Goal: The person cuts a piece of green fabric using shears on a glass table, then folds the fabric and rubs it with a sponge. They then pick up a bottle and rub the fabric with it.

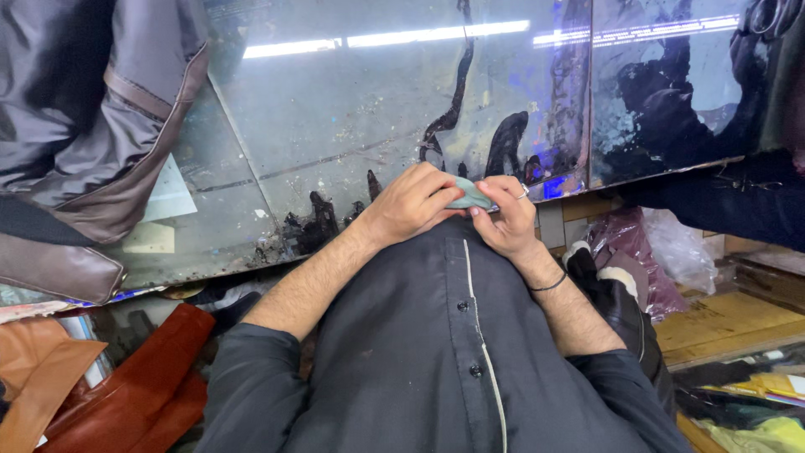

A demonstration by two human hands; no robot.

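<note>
Leather workshop (stained glass bench (pixel 352 109), hides (pixel 142 394))

Grey-green piece (pixel 467 198) — mostly hidden between left hand (pixel 412 204) and right hand (pixel 506 216)

Ahead: the stained, glossy glass-topped worktable (pixel 352 109) lies bare in its middle; I could pass my hands there.
Left: the grey and brown leather jacket (pixel 92 126) heaps over the table's corner and blocks it.
Below left: folded rust-red leather pieces (pixel 142 386) crowd the gap.
Right: the crumpled purple plastic bag (pixel 637 252) fills the space beside my wrist.
Far right: dark cloth (pixel 738 201) overhangs the edge.
</note>
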